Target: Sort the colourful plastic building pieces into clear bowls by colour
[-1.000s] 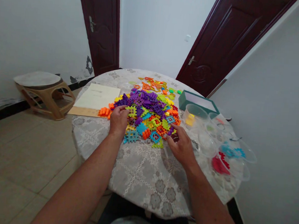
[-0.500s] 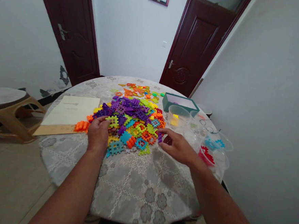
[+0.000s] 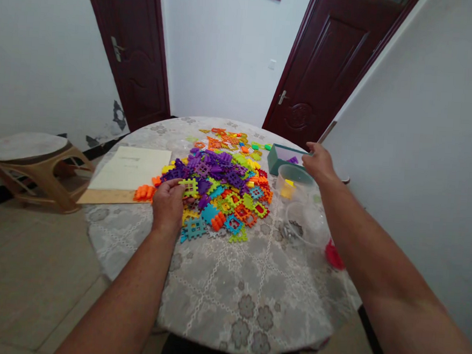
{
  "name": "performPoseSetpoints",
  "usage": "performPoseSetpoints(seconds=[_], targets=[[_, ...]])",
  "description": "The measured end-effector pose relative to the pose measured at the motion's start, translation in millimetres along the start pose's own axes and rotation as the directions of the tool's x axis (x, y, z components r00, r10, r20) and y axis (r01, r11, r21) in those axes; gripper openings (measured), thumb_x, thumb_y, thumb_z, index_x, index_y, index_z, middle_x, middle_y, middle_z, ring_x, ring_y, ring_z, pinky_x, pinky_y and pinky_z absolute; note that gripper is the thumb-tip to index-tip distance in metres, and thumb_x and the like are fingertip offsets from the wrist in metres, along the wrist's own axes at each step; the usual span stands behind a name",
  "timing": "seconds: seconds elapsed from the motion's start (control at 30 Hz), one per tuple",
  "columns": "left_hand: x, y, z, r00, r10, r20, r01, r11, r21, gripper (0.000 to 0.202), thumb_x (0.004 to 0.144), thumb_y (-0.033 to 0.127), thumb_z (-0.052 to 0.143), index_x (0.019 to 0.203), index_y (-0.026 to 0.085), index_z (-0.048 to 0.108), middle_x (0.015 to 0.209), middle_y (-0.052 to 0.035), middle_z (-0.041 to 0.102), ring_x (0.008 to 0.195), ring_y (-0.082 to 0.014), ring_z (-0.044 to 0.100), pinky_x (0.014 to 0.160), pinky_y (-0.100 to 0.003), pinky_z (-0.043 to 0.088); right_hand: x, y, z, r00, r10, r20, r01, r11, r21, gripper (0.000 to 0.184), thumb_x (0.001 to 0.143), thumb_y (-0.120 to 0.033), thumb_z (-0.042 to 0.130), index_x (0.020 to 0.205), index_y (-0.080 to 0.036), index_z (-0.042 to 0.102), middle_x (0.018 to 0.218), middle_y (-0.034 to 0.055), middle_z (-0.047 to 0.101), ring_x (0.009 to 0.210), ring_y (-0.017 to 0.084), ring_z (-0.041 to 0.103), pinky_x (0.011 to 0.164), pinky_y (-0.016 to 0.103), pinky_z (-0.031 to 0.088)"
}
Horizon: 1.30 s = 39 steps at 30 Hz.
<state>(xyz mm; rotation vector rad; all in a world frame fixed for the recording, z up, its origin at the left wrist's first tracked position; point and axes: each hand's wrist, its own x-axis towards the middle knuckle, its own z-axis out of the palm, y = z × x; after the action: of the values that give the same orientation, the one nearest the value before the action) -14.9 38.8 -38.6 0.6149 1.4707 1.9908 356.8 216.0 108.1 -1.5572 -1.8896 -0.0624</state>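
Observation:
My left hand [image 3: 168, 203] pinches a yellow-green window-shaped building block [image 3: 189, 188] at the left edge of a mixed pile of plastic building blocks [image 3: 219, 184]. Purple pieces cover the top of that pile; blue, orange, yellow and green ones show lower down. My right hand [image 3: 318, 161] is stretched over the right end of a dark green box [image 3: 274, 165], thumb and finger apart, with nothing visible between them. Inside the box lies a purple block [image 3: 293, 160], left of my fingertips. My hand and forearm hide the box's right end.
Clear plastic tubs stand to the right, one [image 3: 296, 176] with yellow pieces and another [image 3: 301, 219] nearer me. Red pieces [image 3: 334, 255] show beneath my right forearm. A cream sheet [image 3: 135, 167] lies at left, orange blocks [image 3: 144, 193] on its edge. Flat orange pieces [image 3: 222, 141] lie behind the pile.
My right hand has moved from the pile's right side, where it held a purple block, out to the green box. My left hand keeps its yellow-green block. The view has shifted slightly.

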Motion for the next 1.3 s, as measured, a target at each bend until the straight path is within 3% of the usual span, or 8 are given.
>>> performPoseSetpoints(seconds=[0.07, 0.13, 0.33, 0.47, 0.63, 0.77, 1.1, 1.3], targets=[[0.5, -2.2, -0.5, 1.000, 0.007, 0.011, -0.007, 1.000, 0.000, 0.037, 0.073, 0.028, 0.070, 0.108, 0.015, 0.070, 0.096, -0.0056, 0.073, 0.069, -0.0153, 0.071, 0.056, -0.025, 0.060, -30.7, -26.5, 0.8, 0.998, -0.008, 0.058, 0.005, 0.999, 0.046, 0.047, 0.084, -0.016, 0.060, 0.129, -0.013, 0.072, 0.116, 0.0154, 0.074, 0.100, 0.027, 0.069, 0.093, 0.041, 0.053], [0.5, -3.6, -0.9, 1.000, 0.010, 0.025, -0.010, 1.000, -0.002, 0.037, 0.074, 0.028, 0.069, 0.109, 0.015, 0.069, 0.097, -0.0065, 0.074, 0.071, -0.0160, 0.072, 0.056, -0.025, 0.060, -73.0, -59.7, 1.6, 0.971, -0.133, 0.196, 0.107, 0.985, 0.138, 0.037, 0.088, -0.021, 0.061, 0.122, -0.018, 0.076, 0.104, 0.0107, 0.076, 0.090, 0.024, 0.069, 0.087, 0.038, 0.054], [-3.6, 0.6, -0.1, 1.000, 0.007, 0.028, -0.007, 1.000, 0.013, 0.034, 0.076, 0.027, 0.066, 0.109, 0.016, 0.069, 0.099, -0.0068, 0.073, 0.072, -0.0163, 0.072, 0.058, -0.027, 0.061, -192.3, -124.9, 26.3, 0.777, -0.423, 0.467, 0.294, 0.899, 0.325, 0.026, 0.094, -0.019, 0.063, 0.117, -0.019, 0.074, 0.108, 0.0097, 0.075, 0.096, 0.021, 0.069, 0.092, 0.037, 0.053], [-5.8, 2.5, 0.8, 1.000, -0.001, 0.031, 0.001, 1.000, 0.010, 0.034, 0.076, 0.027, 0.065, 0.109, 0.017, 0.068, 0.098, -0.0062, 0.074, 0.074, -0.0167, 0.072, 0.062, -0.029, 0.062, -227.4, -134.7, 55.5, 0.799, -0.408, 0.441, 0.308, 0.908, 0.283, 0.038, 0.096, -0.026, 0.065, 0.133, -0.019, 0.064, 0.125, 0.0138, 0.068, 0.116, 0.026, 0.065, 0.100, 0.041, 0.052], [-6.3, 0.7, 0.5, 0.999, 0.017, 0.036, -0.018, 0.999, 0.029, 0.035, 0.076, 0.030, 0.066, 0.109, 0.017, 0.069, 0.097, -0.0058, 0.073, 0.071, -0.0167, 0.071, 0.058, -0.027, 0.060, -242.4, -150.8, 72.9, 0.826, -0.348, 0.444, 0.327, 0.936, 0.127, 0.057, 0.096, -0.041, 0.067, 0.149, -0.024, 0.052, 0.138, 0.0145, 0.059, 0.109, 0.028, 0.066, 0.090, 0.041, 0.056], [-5.9, 1.3, 1.1, 0.999, 0.014, 0.038, -0.015, 0.999, 0.031, 0.035, 0.076, 0.030, 0.066, 0.108, 0.017, 0.069, 0.096, -0.0060, 0.073, 0.066, -0.0162, 0.070, 0.053, -0.027, 0.058, -245.6, -157.2, 79.4, 0.846, -0.324, 0.424, 0.304, 0.946, 0.116, 0.047, 0.098, -0.036, 0.062, 0.143, -0.023, 0.055, 0.135, 0.0134, 0.062, 0.110, 0.027, 0.067, 0.088, 0.039, 0.057], [-8.6, 8.6, 1.4, 0.994, 0.077, 0.081, -0.085, 0.991, 0.107, 0.036, 0.079, 0.033, 0.069, 0.111, 0.018, 0.070, 0.096, -0.0049, 0.074, 0.073, -0.0171, 0.072, 0.060, -0.027, 0.062, -240.2, -139.0, 71.9, 0.915, -0.395, 0.082, 0.309, 0.817, 0.486, 0.054, 0.091, -0.017, 0.058, 0.145, -0.021, 0.052, 0.137, 0.0143, 0.057, 0.130, 0.024, 0.056, 0.109, 0.039, 0.052], [-22.2, 19.0, 2.7, 0.962, 0.150, 0.226, -0.215, 0.931, 0.296, 0.035, 0.084, 0.035, 0.070, 0.116, 0.020, 0.070, 0.088, -0.0032, 0.075, 0.066, -0.0158, 0.071, 0.060, -0.027, 0.062, -226.2, -121.7, 65.4, 0.958, -0.285, 0.029, 0.222, 0.804, 0.551, 0.054, 0.089, -0.015, 0.057, 0.142, -0.025, 0.051, 0.139, 0.0124, 0.055, 0.113, 0.022, 0.063, 0.092, 0.036, 0.058]])
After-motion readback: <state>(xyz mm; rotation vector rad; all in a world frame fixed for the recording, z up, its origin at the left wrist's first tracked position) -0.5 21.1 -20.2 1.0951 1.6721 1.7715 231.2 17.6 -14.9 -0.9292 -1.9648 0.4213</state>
